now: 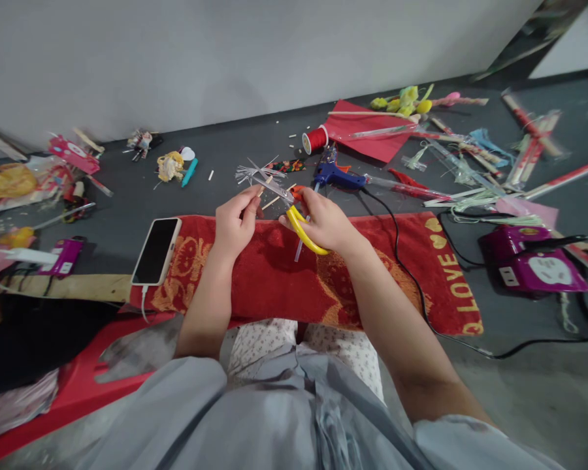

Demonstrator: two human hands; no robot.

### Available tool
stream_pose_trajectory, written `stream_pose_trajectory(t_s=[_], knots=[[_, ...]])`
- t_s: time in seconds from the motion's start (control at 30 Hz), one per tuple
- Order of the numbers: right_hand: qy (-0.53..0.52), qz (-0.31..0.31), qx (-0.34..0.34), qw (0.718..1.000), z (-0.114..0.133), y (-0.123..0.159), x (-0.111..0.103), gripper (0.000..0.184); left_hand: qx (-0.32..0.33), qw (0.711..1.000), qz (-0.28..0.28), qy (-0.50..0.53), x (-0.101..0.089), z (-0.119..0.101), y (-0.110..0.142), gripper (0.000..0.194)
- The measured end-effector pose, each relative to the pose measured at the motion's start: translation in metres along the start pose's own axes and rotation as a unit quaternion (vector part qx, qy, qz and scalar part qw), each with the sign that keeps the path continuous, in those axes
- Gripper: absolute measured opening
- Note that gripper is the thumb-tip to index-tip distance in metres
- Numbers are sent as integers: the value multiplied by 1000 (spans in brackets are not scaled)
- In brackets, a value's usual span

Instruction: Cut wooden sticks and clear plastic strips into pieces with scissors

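My right hand (321,219) grips yellow-handled scissors (301,232), their blades pointing up and left toward my other hand. Pinched in the fingers of my left hand (238,219) is a thin wooden stick (265,185), right beside the blades. Whether the blades touch the stick, I cannot tell. Just beyond lie a bunch of clear, stiff strands (249,173) and a dark flowered strip (289,166). A small orange piece (298,192) shows by my right fingers. Under both hands spreads a red towel (269,274) along the table's front edge.
A blue glue gun (338,175) with a black cord lies right of my hands, near a red thread spool (316,139) and red paper (372,147). A charging phone (157,251) rests left. Purple power strips (534,261) and wrapped sticks crowd the right. Someone's dark sleeve (29,339) shows left.
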State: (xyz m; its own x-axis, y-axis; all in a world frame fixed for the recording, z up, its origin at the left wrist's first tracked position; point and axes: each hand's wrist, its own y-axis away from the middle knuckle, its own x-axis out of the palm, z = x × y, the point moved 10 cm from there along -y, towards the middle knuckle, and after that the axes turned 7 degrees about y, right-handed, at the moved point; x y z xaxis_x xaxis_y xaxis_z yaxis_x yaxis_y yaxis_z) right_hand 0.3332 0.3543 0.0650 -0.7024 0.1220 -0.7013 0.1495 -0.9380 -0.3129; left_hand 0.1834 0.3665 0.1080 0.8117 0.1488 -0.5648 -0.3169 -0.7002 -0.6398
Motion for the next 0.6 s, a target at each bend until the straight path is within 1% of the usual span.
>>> stream_pose_trajectory(t_s=[0.17, 0.37, 0.6], knots=[[-5, 3, 4, 1000, 0, 0, 0, 64, -2, 1000, 9, -3, 1, 0, 0, 37], [6, 5, 3, 1000, -1, 0, 0, 69, -8, 999, 21, 32, 5, 3, 1, 37], [21, 7, 0, 1000, -1, 0, 0, 68, -13, 998, 20, 57, 6, 7, 2, 38]])
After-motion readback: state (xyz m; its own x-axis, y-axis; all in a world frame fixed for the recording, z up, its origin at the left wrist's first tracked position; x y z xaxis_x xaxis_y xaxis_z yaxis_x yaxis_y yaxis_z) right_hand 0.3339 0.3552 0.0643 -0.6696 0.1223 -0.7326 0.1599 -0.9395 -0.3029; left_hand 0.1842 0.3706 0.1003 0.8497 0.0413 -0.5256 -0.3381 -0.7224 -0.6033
